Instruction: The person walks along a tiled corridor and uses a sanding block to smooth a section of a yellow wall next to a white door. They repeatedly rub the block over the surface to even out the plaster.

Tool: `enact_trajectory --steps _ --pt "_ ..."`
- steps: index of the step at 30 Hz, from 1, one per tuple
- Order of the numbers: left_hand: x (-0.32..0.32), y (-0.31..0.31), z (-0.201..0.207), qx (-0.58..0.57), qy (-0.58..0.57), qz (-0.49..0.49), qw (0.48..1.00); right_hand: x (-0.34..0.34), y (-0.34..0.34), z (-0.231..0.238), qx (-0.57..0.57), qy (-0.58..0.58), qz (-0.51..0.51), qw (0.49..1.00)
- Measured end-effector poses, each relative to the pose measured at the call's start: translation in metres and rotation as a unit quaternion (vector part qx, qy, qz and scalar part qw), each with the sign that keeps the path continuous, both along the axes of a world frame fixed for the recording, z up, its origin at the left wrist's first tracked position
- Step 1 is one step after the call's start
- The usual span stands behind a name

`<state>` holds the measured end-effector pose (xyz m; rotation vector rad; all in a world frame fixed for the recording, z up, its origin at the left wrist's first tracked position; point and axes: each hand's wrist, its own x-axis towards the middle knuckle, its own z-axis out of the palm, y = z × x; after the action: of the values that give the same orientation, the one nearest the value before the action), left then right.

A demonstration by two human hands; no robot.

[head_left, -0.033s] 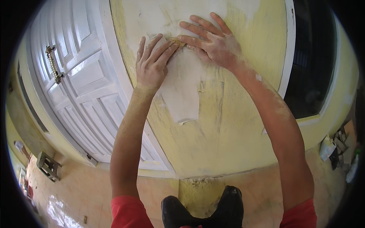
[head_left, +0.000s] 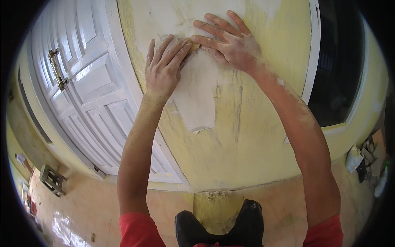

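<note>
Both hands are raised against a yellow wall point(head_left: 263, 136), dusted with pale powder. Between them a small tan piece of sandpaper point(head_left: 193, 47) is pressed to the wall, partly covered by fingers. My left hand point(head_left: 161, 78) has its thumb side closed on the sheet's left end, with the other fingers stretched upward. At the right end, my right hand point(head_left: 242, 51) holds it by the thumb and index finger while its other fingers fan out. A smooth white patch point(head_left: 199, 103) runs down the wall below, ending in a ragged lower edge.
White panelled doors point(head_left: 94, 84) with a brass handle point(head_left: 56, 70) stand left. A dark window point(head_left: 335, 61) is at right, above debris and bags point(head_left: 362, 160). A stool point(head_left: 52, 180) stands on the tiled floor, near a distant person point(head_left: 23, 161). My dark-clad knees point(head_left: 222, 234) face the wall.
Both hands and the sandpaper have shifted very slightly up and left along the wall. The grip looks the same.
</note>
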<state>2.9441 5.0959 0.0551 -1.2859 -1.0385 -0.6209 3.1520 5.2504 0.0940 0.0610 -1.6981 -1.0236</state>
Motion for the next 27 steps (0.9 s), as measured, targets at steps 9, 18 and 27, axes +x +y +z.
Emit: enact_trajectory --steps 9,18,27 --pt "0.035 0.024 -0.029 0.006 -0.103 0.026 0.994 0.011 -0.005 0.01 -0.004 -0.023 0.004 1.0" --pt "0.046 0.025 -0.144 -0.083 -0.161 0.03 0.983 0.003 -0.011 0.006 -0.041 -0.024 0.029 0.998" --pt "0.016 0.009 -0.186 -0.092 -0.223 0.063 0.968 0.007 -0.014 0.01 -0.031 -0.015 0.017 0.999"
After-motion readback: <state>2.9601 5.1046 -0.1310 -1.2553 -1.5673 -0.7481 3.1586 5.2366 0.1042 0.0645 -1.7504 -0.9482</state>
